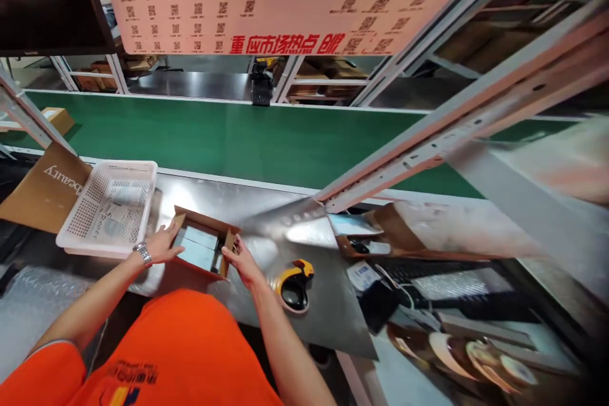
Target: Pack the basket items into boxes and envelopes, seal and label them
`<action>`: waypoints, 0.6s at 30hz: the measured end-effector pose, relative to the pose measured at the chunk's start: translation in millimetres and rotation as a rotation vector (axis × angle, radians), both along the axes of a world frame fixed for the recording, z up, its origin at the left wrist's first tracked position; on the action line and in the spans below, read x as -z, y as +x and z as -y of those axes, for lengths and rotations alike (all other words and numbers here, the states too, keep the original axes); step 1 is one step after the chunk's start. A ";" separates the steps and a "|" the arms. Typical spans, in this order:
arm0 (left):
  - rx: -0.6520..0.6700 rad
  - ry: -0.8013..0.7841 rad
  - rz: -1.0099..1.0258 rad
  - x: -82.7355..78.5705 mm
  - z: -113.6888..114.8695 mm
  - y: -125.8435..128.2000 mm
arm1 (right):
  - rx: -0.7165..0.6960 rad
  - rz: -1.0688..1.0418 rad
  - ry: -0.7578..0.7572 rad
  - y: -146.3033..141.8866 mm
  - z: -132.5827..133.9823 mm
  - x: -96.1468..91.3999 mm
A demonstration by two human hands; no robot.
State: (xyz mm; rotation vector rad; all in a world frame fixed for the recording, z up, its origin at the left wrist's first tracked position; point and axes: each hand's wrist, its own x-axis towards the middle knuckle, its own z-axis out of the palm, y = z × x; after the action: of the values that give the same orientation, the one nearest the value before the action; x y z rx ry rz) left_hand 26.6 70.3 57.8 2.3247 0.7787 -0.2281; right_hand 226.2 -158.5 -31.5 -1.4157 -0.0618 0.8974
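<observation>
A small open cardboard box (227, 247) sits on the steel worktable in front of me, with pale flat packets (198, 246) inside. My left hand (160, 243), a watch on its wrist, lies against the box's left side with its fingers stretched along the left flap. My right hand (240, 259) is at the box's right side, fingers closed on the right flap. An orange shirt fills the bottom of the view.
A white perforated basket (90, 193) holding papers stands left of the box, beside a brown carton (45, 187). A yellow-and-black tape dispenser (294, 282) lies right of my right hand. Further right are another open carton (380, 235), cables and tape rolls. A green conveyor belt (247, 139) runs behind.
</observation>
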 end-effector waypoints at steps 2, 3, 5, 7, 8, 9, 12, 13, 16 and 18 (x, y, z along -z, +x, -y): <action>0.096 -0.008 -0.087 4.8 6.2 1.5 | -0.013 0.122 -0.030 -5.2 -15.5 1.3; 0.127 -0.026 -0.124 5.7 7.2 2.7 | -0.010 0.182 -0.051 -7.6 -21.5 2.4; 0.166 -0.067 -0.172 6.1 5.3 6.4 | -0.009 0.256 -0.093 -10.2 -28.1 5.5; 0.174 -0.066 -0.192 6.7 1.0 13.0 | -0.032 0.266 -0.117 -8.6 -27.4 9.1; 0.175 -0.047 -0.193 7.7 -1.0 17.2 | -0.043 0.255 -0.121 -6.5 -25.0 10.7; 0.172 -0.024 -0.193 9.4 -2.4 21.7 | -0.050 0.233 -0.115 -3.5 -21.6 11.9; 0.039 0.061 -0.149 20.7 -2.1 32.7 | -0.092 0.109 -0.089 8.1 -9.2 11.3; -0.059 0.080 -0.123 26.6 -0.6 34.4 | -0.107 0.054 -0.099 12.4 -5.6 9.3; -0.348 0.037 -0.053 46.9 5.1 32.6 | -0.100 -0.053 -0.131 23.9 -1.2 -0.8; -0.437 -0.059 -0.022 59.0 8.0 28.2 | -0.055 -0.079 -0.106 28.3 -4.8 -8.5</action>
State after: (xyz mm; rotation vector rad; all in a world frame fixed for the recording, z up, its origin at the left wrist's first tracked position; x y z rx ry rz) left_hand 54.8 62.3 -1.2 2.0379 1.2461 -0.0804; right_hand 254.5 -153.7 -23.0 -1.4806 0.0068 1.0138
